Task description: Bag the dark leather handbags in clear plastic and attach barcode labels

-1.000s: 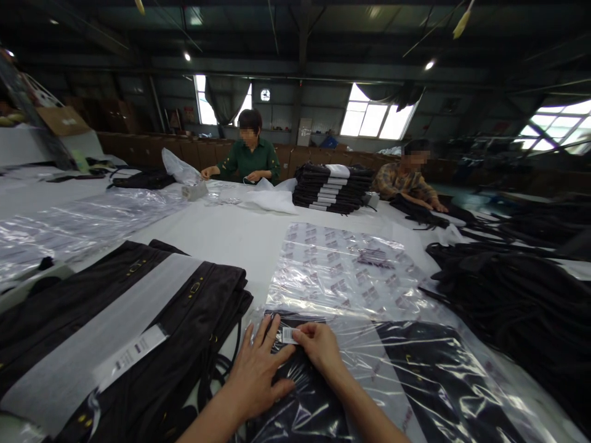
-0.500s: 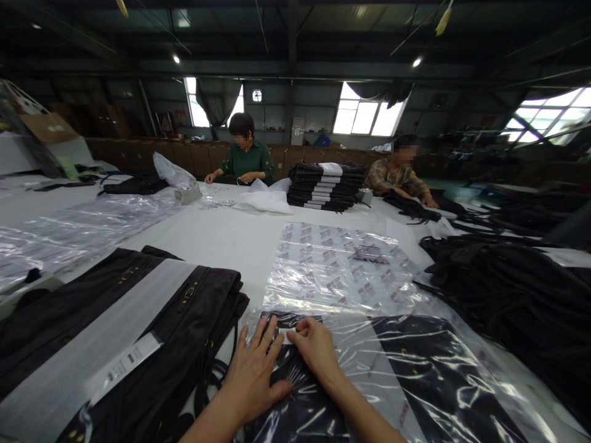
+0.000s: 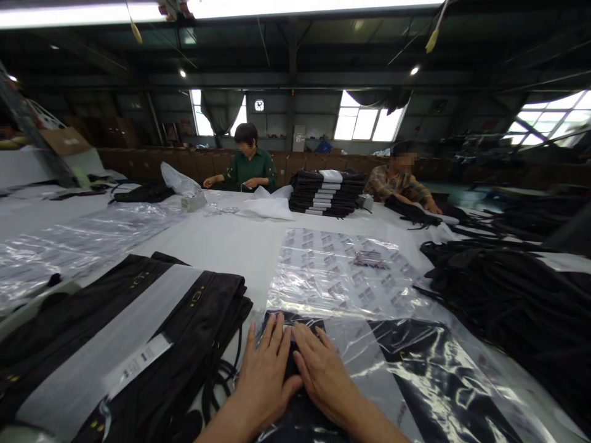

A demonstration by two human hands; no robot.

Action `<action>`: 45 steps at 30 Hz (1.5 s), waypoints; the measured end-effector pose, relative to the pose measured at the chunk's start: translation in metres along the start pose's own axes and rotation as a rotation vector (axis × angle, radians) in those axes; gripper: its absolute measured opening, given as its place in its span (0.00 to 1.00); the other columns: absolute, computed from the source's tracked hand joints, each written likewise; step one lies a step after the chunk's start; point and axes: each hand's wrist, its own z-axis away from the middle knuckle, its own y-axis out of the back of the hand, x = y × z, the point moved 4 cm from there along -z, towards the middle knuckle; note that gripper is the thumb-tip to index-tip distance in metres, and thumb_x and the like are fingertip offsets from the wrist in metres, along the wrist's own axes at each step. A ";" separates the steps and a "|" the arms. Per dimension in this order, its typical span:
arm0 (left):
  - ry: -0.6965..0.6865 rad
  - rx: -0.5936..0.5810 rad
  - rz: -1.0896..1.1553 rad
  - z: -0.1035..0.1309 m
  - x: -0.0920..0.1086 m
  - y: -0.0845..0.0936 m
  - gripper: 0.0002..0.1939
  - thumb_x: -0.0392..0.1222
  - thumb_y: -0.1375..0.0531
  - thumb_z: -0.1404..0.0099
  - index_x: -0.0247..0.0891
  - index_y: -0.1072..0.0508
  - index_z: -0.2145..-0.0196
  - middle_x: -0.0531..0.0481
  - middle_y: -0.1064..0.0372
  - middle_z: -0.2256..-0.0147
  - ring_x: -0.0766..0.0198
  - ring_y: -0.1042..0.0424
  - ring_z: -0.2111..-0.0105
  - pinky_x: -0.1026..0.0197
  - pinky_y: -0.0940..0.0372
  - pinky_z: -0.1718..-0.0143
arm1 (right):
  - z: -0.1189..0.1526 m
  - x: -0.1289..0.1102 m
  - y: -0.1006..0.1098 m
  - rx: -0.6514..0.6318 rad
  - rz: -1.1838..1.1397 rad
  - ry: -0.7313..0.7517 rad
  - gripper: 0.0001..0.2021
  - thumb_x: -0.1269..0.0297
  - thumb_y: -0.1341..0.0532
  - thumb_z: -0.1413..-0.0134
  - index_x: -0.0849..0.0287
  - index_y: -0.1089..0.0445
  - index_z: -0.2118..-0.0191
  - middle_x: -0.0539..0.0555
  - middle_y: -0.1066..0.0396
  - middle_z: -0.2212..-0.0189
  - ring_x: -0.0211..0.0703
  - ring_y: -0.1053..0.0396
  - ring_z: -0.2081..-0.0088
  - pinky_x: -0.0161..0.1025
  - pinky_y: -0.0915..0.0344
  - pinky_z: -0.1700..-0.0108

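The white counter (image 3: 231, 237) runs wide under everything I work on. To my left a stack of folded black garments (image 3: 120, 335) with a grey paper band lies close by; a loose black heap (image 3: 517, 301) sits to my right. Straight ahead, clear printed bags (image 3: 341, 271) lie flat, and nearest me is the bagged black garment (image 3: 415, 375), its plastic shiny. My left hand (image 3: 268, 375) lies flat and open on the bag's near-left end, fingers spread, grasping nothing. My right hand (image 3: 323, 372) presses flat just beside it, thumbs nearly touching, its grip also open and empty.
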 end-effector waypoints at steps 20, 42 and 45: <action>-0.064 0.188 -0.193 0.008 -0.003 0.004 0.25 0.39 0.51 0.33 0.38 0.43 0.38 0.42 0.54 0.34 0.44 0.57 0.34 0.30 0.51 0.39 | 0.002 0.053 -0.010 0.279 -0.832 -0.566 0.19 0.63 0.39 0.52 0.58 0.28 0.52 0.56 0.25 0.56 0.50 0.28 0.54 0.49 0.35 0.45; -0.209 0.098 -0.174 -0.004 -0.017 -0.021 0.36 0.56 0.51 0.32 0.35 0.55 0.34 0.43 0.59 0.33 0.48 0.63 0.33 0.33 0.65 0.36 | -0.006 0.022 -0.009 0.164 -0.188 0.025 0.12 0.69 0.49 0.36 0.55 0.28 0.59 0.55 0.24 0.60 0.45 0.29 0.55 0.44 0.38 0.54; -0.191 0.039 -0.123 -0.001 -0.020 -0.029 0.36 0.55 0.50 0.33 0.37 0.57 0.34 0.45 0.62 0.33 0.49 0.63 0.33 0.31 0.64 0.37 | -0.003 0.029 -0.023 0.128 -0.130 0.053 0.13 0.72 0.50 0.36 0.56 0.28 0.61 0.55 0.23 0.59 0.45 0.29 0.53 0.44 0.38 0.56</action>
